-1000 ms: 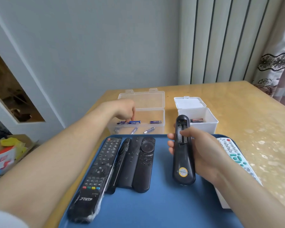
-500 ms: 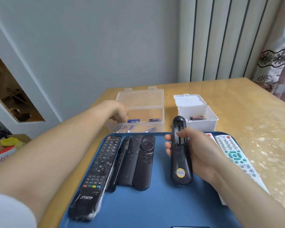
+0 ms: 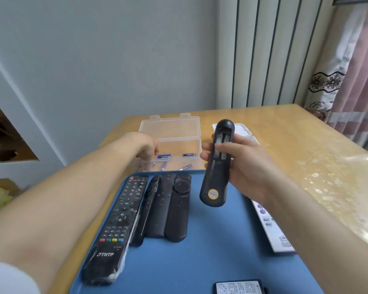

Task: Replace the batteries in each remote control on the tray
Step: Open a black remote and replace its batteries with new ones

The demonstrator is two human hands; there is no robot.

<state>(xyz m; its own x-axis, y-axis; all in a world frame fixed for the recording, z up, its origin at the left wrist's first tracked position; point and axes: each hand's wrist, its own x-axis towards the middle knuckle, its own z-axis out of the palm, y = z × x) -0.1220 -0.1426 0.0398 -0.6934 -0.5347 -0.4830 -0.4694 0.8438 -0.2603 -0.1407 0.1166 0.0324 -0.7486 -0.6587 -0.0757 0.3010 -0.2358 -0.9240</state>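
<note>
A: Which step?
B: Fetching fresh cells; the right grip (image 3: 242, 166) clasps the black plastic remote (image 3: 214, 187), bay bare, above the blue tray (image 3: 200, 262).
A: And the left grip (image 3: 146, 145)?
B: In the clear plastic box (image 3: 170, 126) of blue batteries (image 3: 164, 156); fingers hidden, can't tell. Next, seat one, polarity matched.

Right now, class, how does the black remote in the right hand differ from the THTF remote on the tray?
The held remote is held above the tray by the right hand; the THTF remote lies flat on it. The held remote shows its back, battery bay open and empty; the THTF remote shows its buttons. The THTF remote sits in clear wrap; the held one is bare. Both are black.
</note>
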